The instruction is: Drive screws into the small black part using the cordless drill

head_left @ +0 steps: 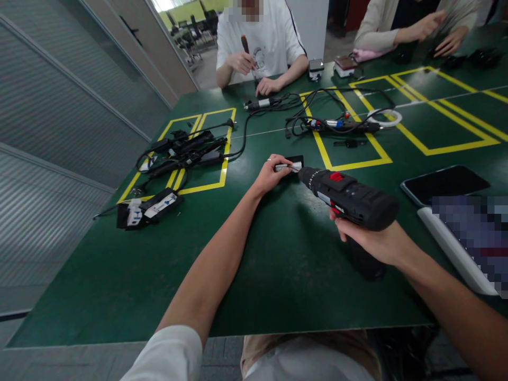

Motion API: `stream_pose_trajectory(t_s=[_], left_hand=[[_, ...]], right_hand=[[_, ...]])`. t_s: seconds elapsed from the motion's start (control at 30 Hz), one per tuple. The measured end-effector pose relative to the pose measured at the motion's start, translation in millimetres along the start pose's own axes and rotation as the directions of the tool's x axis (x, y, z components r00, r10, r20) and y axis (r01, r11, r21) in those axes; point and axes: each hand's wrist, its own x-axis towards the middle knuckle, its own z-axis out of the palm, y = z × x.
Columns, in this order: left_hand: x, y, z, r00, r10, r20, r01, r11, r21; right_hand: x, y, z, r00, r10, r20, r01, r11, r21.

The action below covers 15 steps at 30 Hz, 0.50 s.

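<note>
My right hand (363, 235) grips a black cordless drill (349, 196) with red accents, held level above the table. The drill's nose points left, and its bit meets or nearly meets the end of a small white-and-black block-like piece (294, 166). Around that piece, the fingers of my left hand (273, 172) are closed, resting on the green tabletop. What kind of piece it is I cannot make out, as my fingers cover part of it.
A pile of black cables and adapters (190, 153) lies at the left, a black-and-white box-like adapter (153, 208) before it. More cabled tools (337, 126) lie behind my hands. At right are a phone (444, 185) and a white-edged device (456, 251). Across the table, a person holds a screwdriver (245, 45).
</note>
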Motion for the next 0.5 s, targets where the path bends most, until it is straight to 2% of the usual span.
stream_pose_trajectory(t_s=[0.5], left_hand=[[-0.1, 0.8, 0.1, 1.000, -0.019, -0.005, 0.019, 1.000, 0.001]], right_hand=[[1.4, 2.7, -0.4, 0.999, -0.027, -0.026, 0.026, 0.998, -0.050]])
